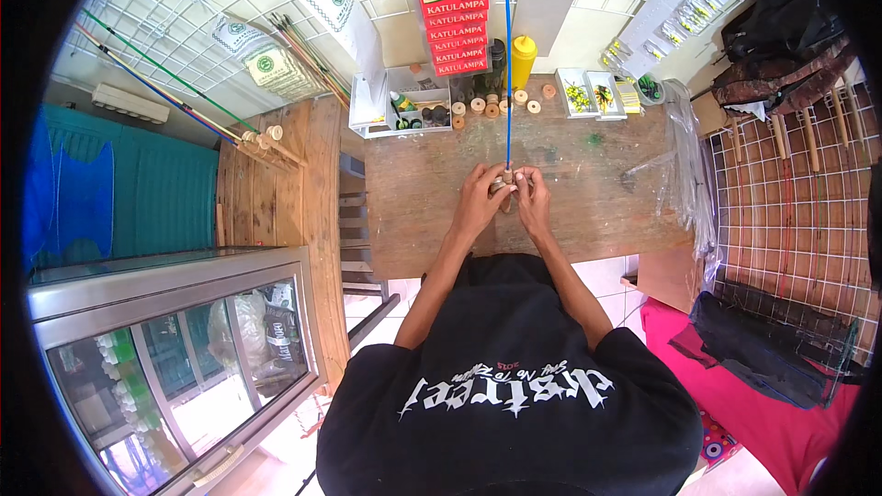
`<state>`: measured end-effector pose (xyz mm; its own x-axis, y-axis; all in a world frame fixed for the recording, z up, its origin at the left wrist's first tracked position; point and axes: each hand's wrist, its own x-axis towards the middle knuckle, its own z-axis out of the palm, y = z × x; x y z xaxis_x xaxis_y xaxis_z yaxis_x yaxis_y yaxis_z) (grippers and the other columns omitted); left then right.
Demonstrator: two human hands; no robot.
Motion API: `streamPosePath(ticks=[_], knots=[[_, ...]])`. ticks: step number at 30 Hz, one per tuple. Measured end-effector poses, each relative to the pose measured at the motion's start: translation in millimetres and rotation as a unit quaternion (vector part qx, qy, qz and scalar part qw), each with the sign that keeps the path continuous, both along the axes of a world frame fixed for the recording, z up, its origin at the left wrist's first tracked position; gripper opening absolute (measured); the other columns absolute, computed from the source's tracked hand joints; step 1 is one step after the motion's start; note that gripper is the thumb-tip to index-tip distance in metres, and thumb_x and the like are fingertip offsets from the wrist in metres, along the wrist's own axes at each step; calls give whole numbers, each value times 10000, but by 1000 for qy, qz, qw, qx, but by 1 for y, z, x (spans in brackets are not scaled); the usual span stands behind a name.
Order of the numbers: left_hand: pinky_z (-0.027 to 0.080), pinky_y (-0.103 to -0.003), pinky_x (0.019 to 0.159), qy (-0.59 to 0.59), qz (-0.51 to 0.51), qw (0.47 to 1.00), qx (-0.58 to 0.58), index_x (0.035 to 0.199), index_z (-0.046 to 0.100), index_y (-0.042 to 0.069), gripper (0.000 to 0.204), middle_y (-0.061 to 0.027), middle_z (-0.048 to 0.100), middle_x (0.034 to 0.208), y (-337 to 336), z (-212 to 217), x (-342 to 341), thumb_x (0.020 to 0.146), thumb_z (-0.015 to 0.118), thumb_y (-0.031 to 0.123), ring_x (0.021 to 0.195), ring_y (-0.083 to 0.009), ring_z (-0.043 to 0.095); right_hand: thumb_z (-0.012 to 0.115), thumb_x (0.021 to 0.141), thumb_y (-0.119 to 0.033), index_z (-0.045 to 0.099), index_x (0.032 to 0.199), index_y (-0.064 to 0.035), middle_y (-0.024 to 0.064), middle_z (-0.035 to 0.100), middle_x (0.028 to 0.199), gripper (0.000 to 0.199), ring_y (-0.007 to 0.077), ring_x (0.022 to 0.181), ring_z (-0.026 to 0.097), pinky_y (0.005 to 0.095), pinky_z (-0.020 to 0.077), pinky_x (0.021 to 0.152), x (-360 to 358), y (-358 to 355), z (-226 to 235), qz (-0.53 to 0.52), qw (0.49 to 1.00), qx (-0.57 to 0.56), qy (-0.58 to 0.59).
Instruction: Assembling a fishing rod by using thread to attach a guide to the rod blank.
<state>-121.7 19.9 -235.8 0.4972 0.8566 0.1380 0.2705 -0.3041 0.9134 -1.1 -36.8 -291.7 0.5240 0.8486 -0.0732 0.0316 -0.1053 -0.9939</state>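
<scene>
A thin blue fishing rod [509,83] points straight away from me over the wooden table [432,211]. Its light wooden handle end [508,177] sits between my two hands near the middle of the table. My left hand [481,198] is closed around the handle from the left, its thumb and fingers bent in. From the right, my right hand [534,203] pinches at the same spot, fingertips against the handle. Small details between the fingertips are too tiny to make out.
Along the table's back stand a white box [372,119] with small bottles, several wooden spools [491,110], a yellow squeeze bottle [521,60] and white trays [579,96] of lures. Clear plastic sleeves [689,174] hang over the right edge. A glass cabinet [175,358] stands left.
</scene>
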Motion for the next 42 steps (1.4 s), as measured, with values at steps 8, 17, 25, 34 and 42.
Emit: streamPosePath(ticks=[8,17,25,34,42], knots=[[472,-295,631,10,22,1000,-6,1113,642,55,360,-90,576,915,-2,-9,1,776,742,133,767,-192,585,505,981,-146,545,1010,-22,12,576,886,133,63,780,537,213,482,650,-2,-1,8,3,1000,-14,25],[485,-340,666,-12,26,999,35,1091,602,15,341,-151,598,919,-3,-8,2,784,712,112,795,-265,613,503,976,-123,550,1009,-13,17,585,871,125,72,791,542,226,479,690,-2,0,5,4,1000,10,-5],[502,-343,738,-11,18,1000,-15,1076,606,-7,317,-167,661,949,-4,-2,2,803,700,125,838,-273,656,481,978,-119,548,993,-9,37,605,858,130,97,784,556,263,460,721,13,0,-5,-4,998,2,-68],[495,-359,734,-9,-5,1000,-17,1098,590,-3,302,-186,638,988,-3,-2,3,812,656,70,871,-330,637,507,965,-146,524,1001,-82,15,592,866,76,104,735,528,274,436,697,20,-1,-3,67,958,65,273],[489,-354,745,-9,-12,1000,16,1104,586,0,284,-184,637,991,0,-13,2,835,642,71,902,-314,631,521,963,-152,513,977,-113,-40,464,785,42,62,706,419,235,364,652,21,-1,15,109,923,31,368]])
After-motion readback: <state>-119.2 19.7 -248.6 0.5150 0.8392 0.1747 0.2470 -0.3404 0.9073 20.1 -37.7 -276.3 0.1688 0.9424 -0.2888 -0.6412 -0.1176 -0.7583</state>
